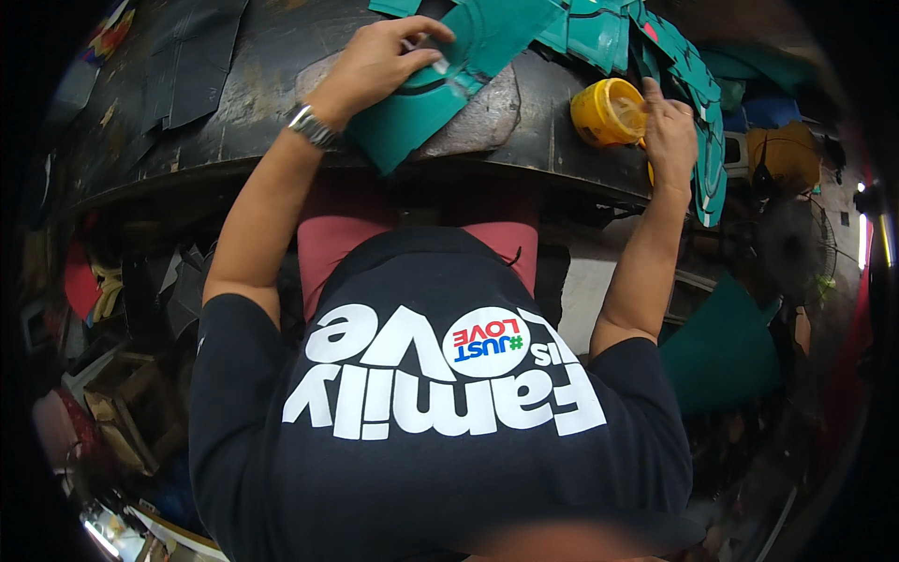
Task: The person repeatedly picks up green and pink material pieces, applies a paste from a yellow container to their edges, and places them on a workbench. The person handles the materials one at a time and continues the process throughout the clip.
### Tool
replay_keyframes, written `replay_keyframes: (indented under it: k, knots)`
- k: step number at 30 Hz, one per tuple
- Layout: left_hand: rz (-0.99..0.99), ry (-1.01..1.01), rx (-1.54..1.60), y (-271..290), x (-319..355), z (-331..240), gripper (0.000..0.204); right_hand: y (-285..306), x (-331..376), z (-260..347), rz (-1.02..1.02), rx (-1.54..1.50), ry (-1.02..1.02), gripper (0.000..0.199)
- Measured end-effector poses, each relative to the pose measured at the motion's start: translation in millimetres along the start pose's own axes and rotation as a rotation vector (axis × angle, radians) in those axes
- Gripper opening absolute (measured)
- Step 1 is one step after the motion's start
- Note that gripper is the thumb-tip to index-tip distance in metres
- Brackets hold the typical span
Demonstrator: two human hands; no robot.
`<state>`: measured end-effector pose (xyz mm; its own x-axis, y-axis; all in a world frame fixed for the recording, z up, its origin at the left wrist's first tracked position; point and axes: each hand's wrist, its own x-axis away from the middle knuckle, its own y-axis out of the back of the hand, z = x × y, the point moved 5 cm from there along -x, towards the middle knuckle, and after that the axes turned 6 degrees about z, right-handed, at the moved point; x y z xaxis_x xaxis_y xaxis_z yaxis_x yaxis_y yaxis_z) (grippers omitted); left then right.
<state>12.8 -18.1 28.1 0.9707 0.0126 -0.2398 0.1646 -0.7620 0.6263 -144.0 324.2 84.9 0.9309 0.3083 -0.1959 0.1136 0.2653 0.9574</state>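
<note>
My left hand [389, 67], a watch on its wrist, is above a green sheet [398, 126] that lies across a flat grey stone slab [482, 122]. Between its curled thumb and fingers shows a small whitish piece [440, 66], too little of it visible to name. Dark curved bands mark the green sheet. On the right, my right hand [670, 140] is closed beside a yellow pot [592, 117], one finger reaching along its rim. The pot tilts with its mouth toward that hand, and pale residue coats its inside. What the right fingers grip is hidden.
Overlapping green cut pieces [599, 42] spread along the far right of the dark table [267, 94] and hang over its edge. Black sheets [192, 66] lie at the far left. A fan [796, 234] stands at the right, near a large green sheet [721, 347].
</note>
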Motion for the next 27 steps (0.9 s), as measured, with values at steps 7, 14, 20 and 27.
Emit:
replay_keyframes:
  k: [7,14,20,27]
  knots:
    - [0.052,-0.005,0.047,-34,-21,20,0.054,-22,31,-10,0.461,0.138,-0.248,0.083]
    - [0.013,-0.045,-0.023,-34,-33,14,0.058,-64,68,78,0.382,-0.648,0.328,0.06]
    - [0.01,-0.124,0.03,-39,-35,22,0.059,-117,57,132,0.081,-0.038,0.562,0.056]
    - [0.111,-0.182,-0.031,-45,-33,37,0.065,-117,79,146,0.002,0.122,0.589,0.069]
